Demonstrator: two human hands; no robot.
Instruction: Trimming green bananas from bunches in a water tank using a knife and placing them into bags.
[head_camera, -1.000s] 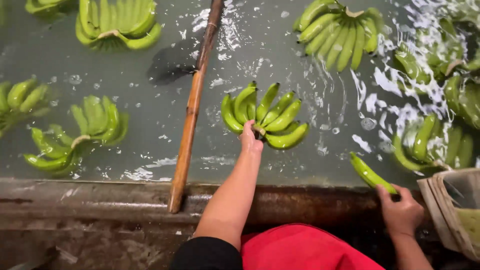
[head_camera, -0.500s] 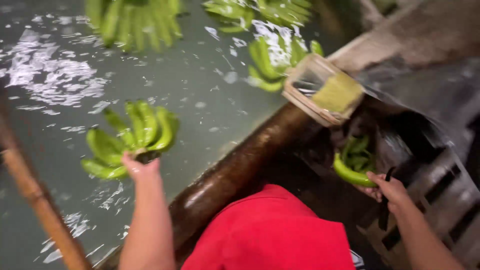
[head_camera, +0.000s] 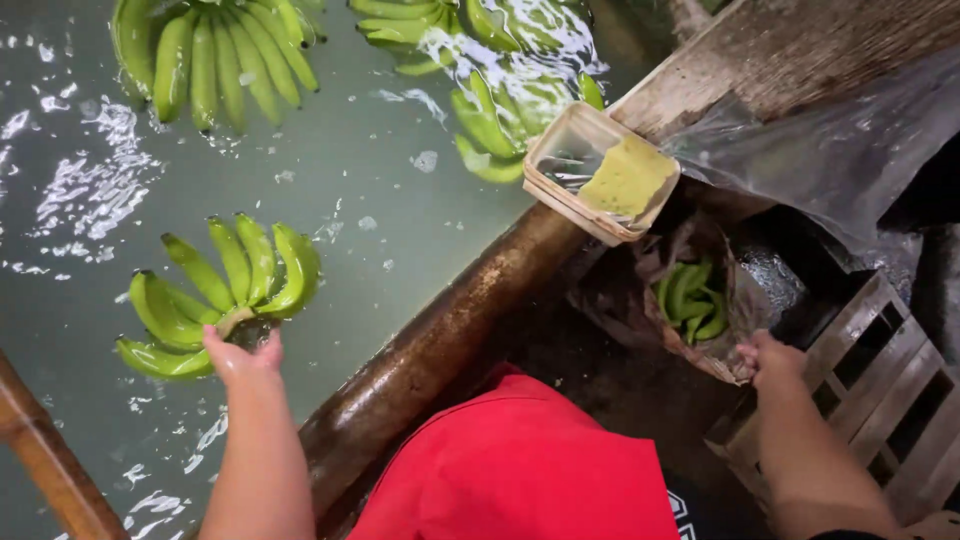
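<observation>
Fingers of the left hand are closing on the crown stub of a floating hand of green bananas, gripping at the point where the fruits join. The hand of green bananas is lying fanned out on the surface of the wash water, just beyond the rusty tank rim. Judged from its size, the cluster is fairly heavy, stiff and wet; the skins are likely slippery and prone to bruising, so the crown is the sound place to grip. The right hand is clamping the edge of a crumpled bag holding loose green bananas. A plastic basket with a yellow sponge is sitting on the rim. More banana clusters are floating well apart.
</observation>
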